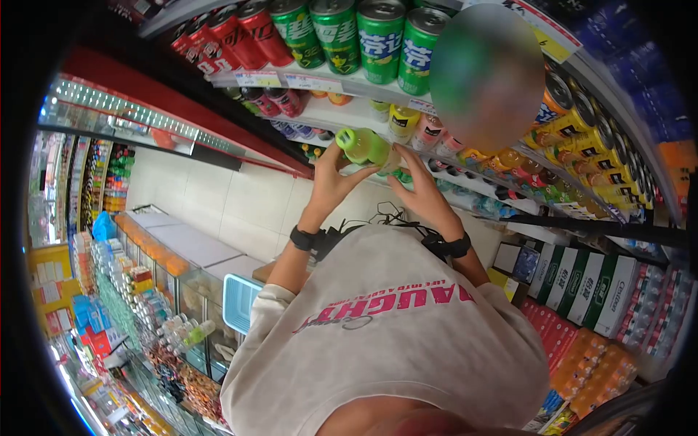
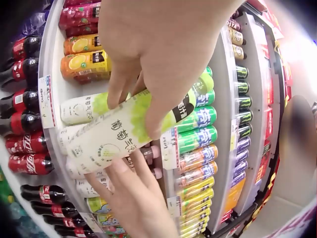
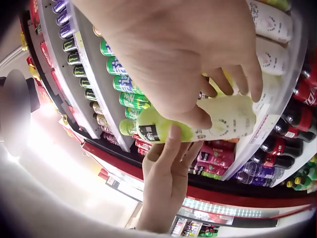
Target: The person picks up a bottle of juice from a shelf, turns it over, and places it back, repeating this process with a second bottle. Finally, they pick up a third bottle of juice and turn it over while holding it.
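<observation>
A green-and-white juice bottle (image 1: pixel 367 149) lies on its side between both hands, in front of the drinks shelves, its capped end to the left in the head view. My left hand (image 1: pixel 329 182) grips it around the green upper part, near the cap. In the left wrist view its thumb crosses the front of the bottle (image 2: pixel 130 121). The right hand (image 1: pixel 423 195) holds the pale lower part near the base; in the right wrist view the thumb lies on the near side of the bottle (image 3: pixel 223 119) and the fingers bend over its upper side.
Behind the hands, shelves carry green soda cans (image 1: pixel 338 33), red cola cans (image 1: pixel 258 33) and yellow cans (image 1: pixel 592 156). Similar pale bottles (image 2: pixel 81 110) line the shelf close behind. A glass counter (image 1: pixel 196 291) with a blue basket (image 1: pixel 240 301) stands at the left; boxed drinks (image 1: pixel 582 283) are stacked at the right.
</observation>
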